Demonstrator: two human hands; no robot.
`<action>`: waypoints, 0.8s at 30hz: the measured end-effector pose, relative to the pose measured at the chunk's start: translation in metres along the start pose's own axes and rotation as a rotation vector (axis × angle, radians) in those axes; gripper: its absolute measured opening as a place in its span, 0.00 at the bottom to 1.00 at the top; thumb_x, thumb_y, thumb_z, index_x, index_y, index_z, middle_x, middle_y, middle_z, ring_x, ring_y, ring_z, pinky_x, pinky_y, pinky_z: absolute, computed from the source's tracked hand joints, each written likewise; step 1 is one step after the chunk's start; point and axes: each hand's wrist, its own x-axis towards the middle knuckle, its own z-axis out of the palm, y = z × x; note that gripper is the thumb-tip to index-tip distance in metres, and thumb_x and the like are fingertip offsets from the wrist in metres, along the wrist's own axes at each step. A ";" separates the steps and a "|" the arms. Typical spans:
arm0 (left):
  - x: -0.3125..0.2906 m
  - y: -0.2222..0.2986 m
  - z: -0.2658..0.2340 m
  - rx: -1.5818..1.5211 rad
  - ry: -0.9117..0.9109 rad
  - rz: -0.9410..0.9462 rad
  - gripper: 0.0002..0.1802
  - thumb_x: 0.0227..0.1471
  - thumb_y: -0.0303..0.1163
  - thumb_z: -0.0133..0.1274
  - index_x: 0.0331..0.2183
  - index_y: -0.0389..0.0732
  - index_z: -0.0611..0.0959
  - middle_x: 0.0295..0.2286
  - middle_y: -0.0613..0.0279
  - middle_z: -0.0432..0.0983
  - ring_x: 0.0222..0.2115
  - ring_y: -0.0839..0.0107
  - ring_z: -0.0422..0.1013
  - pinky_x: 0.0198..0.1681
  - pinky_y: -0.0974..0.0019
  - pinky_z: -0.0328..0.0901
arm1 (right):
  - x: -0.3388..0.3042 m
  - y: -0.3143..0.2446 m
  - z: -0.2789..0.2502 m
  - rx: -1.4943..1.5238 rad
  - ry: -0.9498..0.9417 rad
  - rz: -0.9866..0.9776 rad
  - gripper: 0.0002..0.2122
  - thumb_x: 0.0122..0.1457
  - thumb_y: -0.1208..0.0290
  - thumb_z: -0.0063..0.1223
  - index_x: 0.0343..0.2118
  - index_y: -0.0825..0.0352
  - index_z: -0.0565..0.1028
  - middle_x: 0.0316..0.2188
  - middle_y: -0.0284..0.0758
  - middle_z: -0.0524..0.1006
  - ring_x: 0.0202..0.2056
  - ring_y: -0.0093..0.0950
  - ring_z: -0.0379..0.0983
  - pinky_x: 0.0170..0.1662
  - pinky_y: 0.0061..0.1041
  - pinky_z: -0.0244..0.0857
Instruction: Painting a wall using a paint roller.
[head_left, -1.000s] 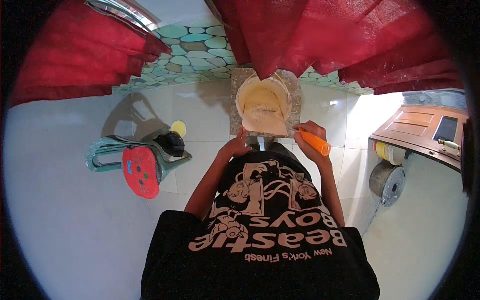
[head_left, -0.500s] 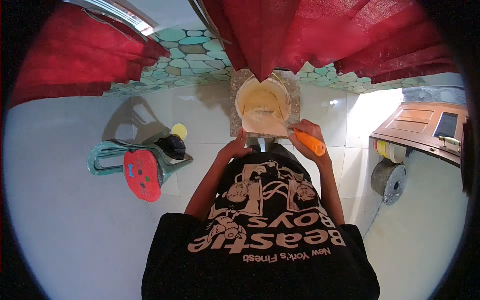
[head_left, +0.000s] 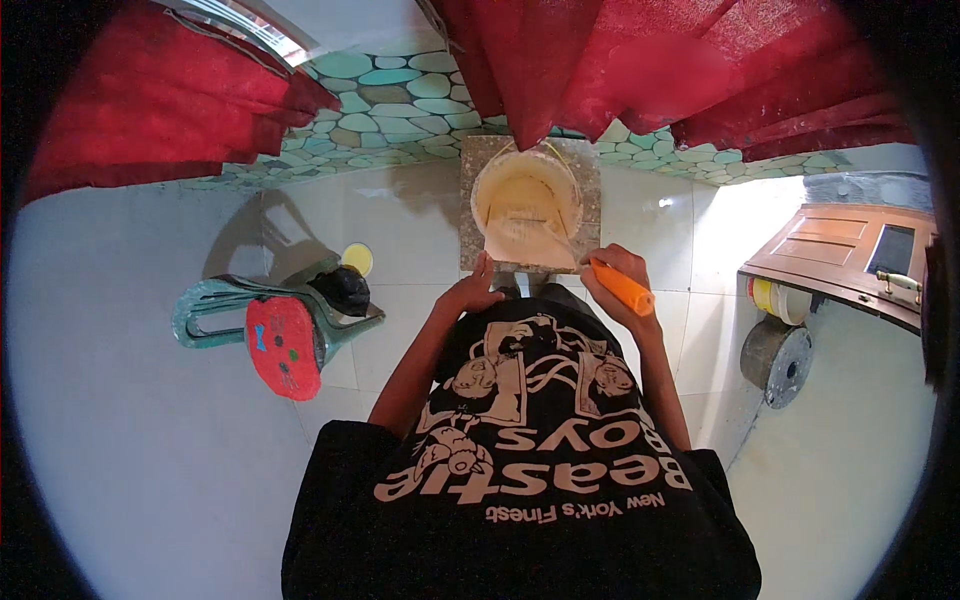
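An orange-handled tool is gripped in my right hand, its handle pointing back toward me and its working end hard to make out. My left hand has its fingers stretched forward and thumb apart, fingertips at the left corner of a flat peach-coloured sheet. That sheet lies across the near side of a round tub whose inside is coated cream and yellow. Beneath the tub is a speckled square slab, in front of my knees.
Red curtains hang over a green pebble-pattern wall. At left lie a green plastic chair, a red cushion-like piece, a black bag and a yellow lid. A grey spool-like cylinder, a bucket and a wooden door stand right.
The orange handle has shifted slightly right and toward me with my right hand. My left hand stays by the sheet's corner. The curtain's lower tip appears slightly higher.
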 end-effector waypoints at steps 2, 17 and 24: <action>-0.001 0.002 -0.002 0.000 -0.005 -0.004 0.59 0.51 0.53 0.51 0.61 0.32 0.32 0.62 0.41 0.18 0.56 0.42 0.59 0.57 0.55 0.59 | -0.002 -0.017 -0.012 -0.020 -0.016 0.011 0.06 0.46 0.73 0.56 0.28 0.67 0.78 0.25 0.40 0.77 0.29 0.36 0.76 0.34 0.29 0.70; -0.004 0.005 -0.008 -0.017 -0.023 0.031 0.58 0.52 0.54 0.50 0.61 0.30 0.33 0.62 0.39 0.17 0.63 0.46 0.46 0.61 0.59 0.53 | 0.016 0.024 0.021 0.014 0.176 0.076 0.07 0.50 0.70 0.57 0.30 0.66 0.80 0.27 0.39 0.78 0.30 0.35 0.76 0.37 0.29 0.69; -0.001 0.001 -0.007 -0.001 -0.019 0.035 0.58 0.51 0.54 0.51 0.62 0.31 0.34 0.62 0.40 0.18 0.59 0.44 0.54 0.58 0.57 0.57 | 0.016 0.052 0.036 -0.007 0.126 0.023 0.06 0.48 0.73 0.56 0.29 0.68 0.79 0.27 0.42 0.78 0.31 0.38 0.76 0.38 0.32 0.71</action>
